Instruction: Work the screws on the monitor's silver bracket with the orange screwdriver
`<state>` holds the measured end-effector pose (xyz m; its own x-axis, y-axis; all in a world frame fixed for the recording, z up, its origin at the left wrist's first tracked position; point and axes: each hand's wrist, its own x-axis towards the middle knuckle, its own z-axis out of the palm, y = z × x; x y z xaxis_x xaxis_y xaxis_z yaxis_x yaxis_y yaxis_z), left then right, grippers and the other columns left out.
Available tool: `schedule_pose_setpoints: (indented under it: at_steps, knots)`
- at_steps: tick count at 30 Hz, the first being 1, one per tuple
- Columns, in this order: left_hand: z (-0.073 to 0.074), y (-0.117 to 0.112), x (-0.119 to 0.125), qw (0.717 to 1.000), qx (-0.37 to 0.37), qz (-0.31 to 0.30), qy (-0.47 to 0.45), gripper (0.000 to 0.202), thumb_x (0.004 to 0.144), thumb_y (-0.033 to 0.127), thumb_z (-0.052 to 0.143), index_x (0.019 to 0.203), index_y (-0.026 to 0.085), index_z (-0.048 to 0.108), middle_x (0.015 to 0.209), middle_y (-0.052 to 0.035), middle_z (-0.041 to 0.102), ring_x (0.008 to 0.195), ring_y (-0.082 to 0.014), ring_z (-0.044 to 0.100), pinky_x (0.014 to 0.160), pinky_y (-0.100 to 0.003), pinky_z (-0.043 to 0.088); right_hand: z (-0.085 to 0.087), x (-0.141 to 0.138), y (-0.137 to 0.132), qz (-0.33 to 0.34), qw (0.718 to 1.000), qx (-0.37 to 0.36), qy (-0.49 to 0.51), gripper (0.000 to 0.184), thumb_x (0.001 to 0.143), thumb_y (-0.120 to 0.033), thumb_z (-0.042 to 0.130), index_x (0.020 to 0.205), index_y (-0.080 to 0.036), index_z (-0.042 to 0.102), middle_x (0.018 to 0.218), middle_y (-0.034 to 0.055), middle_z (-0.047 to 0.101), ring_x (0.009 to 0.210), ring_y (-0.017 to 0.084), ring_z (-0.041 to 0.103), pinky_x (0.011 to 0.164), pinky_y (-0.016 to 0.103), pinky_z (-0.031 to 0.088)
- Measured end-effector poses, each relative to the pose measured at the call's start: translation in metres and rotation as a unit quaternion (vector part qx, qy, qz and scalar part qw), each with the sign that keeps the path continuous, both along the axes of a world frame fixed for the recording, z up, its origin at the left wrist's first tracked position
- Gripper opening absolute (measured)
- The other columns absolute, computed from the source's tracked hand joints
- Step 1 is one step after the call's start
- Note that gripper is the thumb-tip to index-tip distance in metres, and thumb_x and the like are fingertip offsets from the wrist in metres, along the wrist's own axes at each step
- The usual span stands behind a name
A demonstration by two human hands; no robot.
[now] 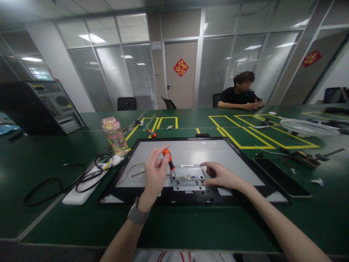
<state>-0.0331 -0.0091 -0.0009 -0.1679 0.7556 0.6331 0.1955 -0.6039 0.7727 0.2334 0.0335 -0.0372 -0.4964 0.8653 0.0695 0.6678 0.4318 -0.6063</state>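
An orange-and-black screwdriver (169, 160) is pinched at its handle by my left hand (156, 167), its shaft slanting down to the metal bracket. That silvery bracket (189, 188), with a row of connector ports facing me, rests on the back of a flat display panel (139, 153) framed in black. My right hand (222, 175) grips the bracket's right end, thumb low and index finger on the top edge. Thin wires (137, 174) run out from the bracket's left side. Whether the screwdriver tip sits in a screw is too small to tell.
Left of the panel are a white power strip (81, 189) with black cables and a pink-lidded bottle (114, 134). A computer tower (54, 105) stands farther left. At right lie a dark flat slab (280, 176) and a white fan grille (308, 126). Across the table sits another person (237, 96).
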Motion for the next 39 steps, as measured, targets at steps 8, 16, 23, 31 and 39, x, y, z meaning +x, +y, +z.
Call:
schedule_pose_setpoints:
  at_steps: [8,16,23,31,39]
  knots:
    - [-0.0002,-0.0010,0.0003,1.000,-0.005,-0.007,0.006,0.028,0.095,0.030,0.048,0.118,0.022,0.062,0.098,-0.0024,0.055,0.044,-0.0003,0.045,0.038,-0.014,0.036,-0.0010,0.0007,0.0009,0.000,1.000,0.011,-0.004,0.061,0.068,-0.039,0.078,0.122,-0.015,0.060,0.077,-0.0001,0.057,0.072,0.018,0.054,0.066,0.028,0.041]
    - [0.0005,0.0015,0.0021,0.999,0.022,0.035,-0.001,0.020,0.085,0.028,0.065,0.103,0.020,0.063,0.096,0.0000,0.052,0.056,-0.0031,0.051,0.049,-0.015,0.044,-0.0014,0.0009,0.0010,0.001,1.000,0.006,0.004,0.061,0.068,-0.039,0.078,0.122,-0.015,0.060,0.075,-0.0001,0.057,0.071,0.019,0.054,0.066,0.029,0.041]
    - [-0.0006,-0.0018,0.0007,1.000,-0.012,-0.014,-0.017,0.026,0.094,0.031,0.051,0.115,0.020,0.061,0.096,-0.0030,0.059,0.043,-0.0010,0.043,0.037,-0.013,0.036,0.0004,0.0002,0.0003,-0.002,1.000,0.007,-0.004,0.062,0.069,-0.041,0.078,0.122,-0.015,0.059,0.078,0.0009,0.058,0.074,0.020,0.055,0.068,0.030,0.042]
    - [0.0027,-0.0013,0.0003,0.999,0.026,0.023,-0.002,0.023,0.092,0.031,0.056,0.110,0.021,0.068,0.097,-0.0027,0.055,0.046,-0.0005,0.043,0.039,-0.015,0.036,0.0015,0.0001,-0.0003,0.001,1.000,0.009,0.001,0.062,0.069,-0.040,0.078,0.121,-0.013,0.059,0.076,0.0004,0.057,0.072,0.019,0.054,0.067,0.030,0.041]
    - [0.0016,-0.0026,-0.0011,1.000,0.006,-0.014,-0.003,0.030,0.096,0.031,0.045,0.117,0.021,0.064,0.109,-0.0063,0.058,0.042,0.0005,0.044,0.036,-0.015,0.037,0.0017,0.0008,-0.0005,0.000,1.000,0.009,-0.006,0.060,0.069,-0.039,0.078,0.121,-0.015,0.059,0.077,0.0005,0.058,0.073,0.020,0.055,0.068,0.030,0.042]
